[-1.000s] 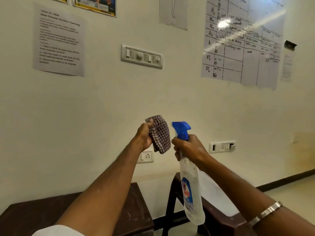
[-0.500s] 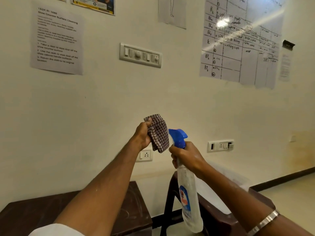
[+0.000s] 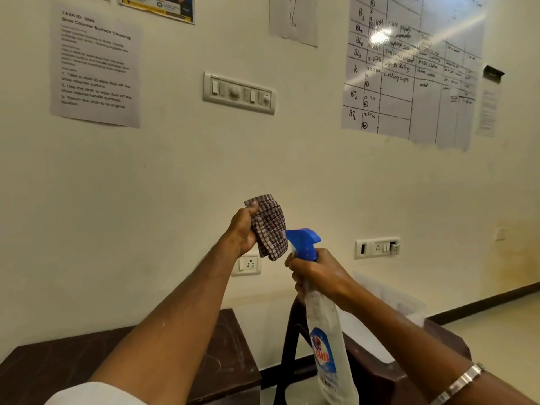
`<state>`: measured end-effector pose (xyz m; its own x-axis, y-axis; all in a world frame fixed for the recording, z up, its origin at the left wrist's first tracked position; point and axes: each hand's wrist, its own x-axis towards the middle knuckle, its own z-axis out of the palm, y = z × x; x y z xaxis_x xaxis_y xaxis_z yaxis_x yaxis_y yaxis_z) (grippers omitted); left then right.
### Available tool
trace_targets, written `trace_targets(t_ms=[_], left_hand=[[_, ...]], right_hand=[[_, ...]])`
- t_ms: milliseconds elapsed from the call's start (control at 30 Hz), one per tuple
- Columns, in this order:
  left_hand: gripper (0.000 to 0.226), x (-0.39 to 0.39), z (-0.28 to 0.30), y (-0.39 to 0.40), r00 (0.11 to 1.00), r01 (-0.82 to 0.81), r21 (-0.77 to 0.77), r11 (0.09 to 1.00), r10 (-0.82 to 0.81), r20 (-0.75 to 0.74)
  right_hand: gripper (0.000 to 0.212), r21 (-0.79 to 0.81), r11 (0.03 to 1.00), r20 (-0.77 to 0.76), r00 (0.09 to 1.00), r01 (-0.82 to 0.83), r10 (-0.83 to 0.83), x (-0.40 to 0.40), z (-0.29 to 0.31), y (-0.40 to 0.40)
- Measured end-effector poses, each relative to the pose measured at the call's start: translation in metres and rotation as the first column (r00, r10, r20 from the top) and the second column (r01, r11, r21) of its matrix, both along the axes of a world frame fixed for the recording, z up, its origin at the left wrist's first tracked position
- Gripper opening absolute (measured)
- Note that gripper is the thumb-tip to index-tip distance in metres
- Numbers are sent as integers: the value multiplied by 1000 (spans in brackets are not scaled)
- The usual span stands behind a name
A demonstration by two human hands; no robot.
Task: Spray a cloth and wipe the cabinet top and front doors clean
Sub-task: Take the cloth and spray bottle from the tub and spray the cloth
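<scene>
Checked brown-and-white folded cloth (image 3: 270,226), held up before the cream wall (image 3: 175,176), pinched in the left hand (image 3: 244,229), thumb over its top edge. Just right of the cloth and slightly lower, clear plastic spray bottle with a blue trigger head (image 3: 304,244), nozzle almost touching the cloth's lower edge; gripped around the neck by the right hand (image 3: 317,273), fingers curled at the trigger, body hanging down tilted, blue-and-red label facing the camera. Silver metal bangle (image 3: 458,382) on the right wrist.

Below and left of the cloth, dark brown wooden cabinet top (image 3: 228,352), set against the wall, faint pale smears on its surface. Below and right of the cloth, dark brown chair (image 3: 292,331), something pale and translucent lying on it, too blurred to identify. Behind the cloth, white single socket (image 3: 247,264) low on the wall; further right, white socket strip (image 3: 377,247). Above the cloth, white switch panel (image 3: 239,93); up and left, printed paper notice (image 3: 96,67); up and right, glossy handwritten chart (image 3: 409,68). Pale tiled floor (image 3: 496,331) and dark skirting at far lower right.
</scene>
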<state>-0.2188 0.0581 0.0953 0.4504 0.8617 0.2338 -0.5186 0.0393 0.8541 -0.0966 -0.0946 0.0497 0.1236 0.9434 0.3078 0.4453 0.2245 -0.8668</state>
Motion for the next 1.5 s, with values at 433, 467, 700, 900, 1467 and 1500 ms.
trace_targets(t_ms=[433, 467, 700, 900, 1467, 1500], left_hand=[[32, -2, 4, -3, 1000, -7, 6, 1000, 7, 5], [31, -2, 4, -3, 1000, -6, 6, 1000, 6, 11], [32, 1, 5, -6, 1000, -10, 10, 1000, 10, 6], [31, 8, 6, -13, 1000, 0, 5, 1000, 0, 6], [40, 78, 26, -23, 992, 45, 99, 994, -32, -123], [41, 88, 27, -25, 990, 53, 109, 993, -38, -134]], right_hand=[[18, 7, 998, 26, 997, 68, -68, 11, -1, -8], [17, -6, 996, 44, 995, 85, -84, 12, -1, -9], [16, 11, 997, 116, 991, 73, -74, 10, -2, -13], [15, 36, 998, 101, 993, 60, -64, 6, 10, -13], [21, 238, 947, -57, 976, 216, -208, 69, 89, -10], [21, 258, 938, -69, 973, 231, -221, 75, 94, -10]])
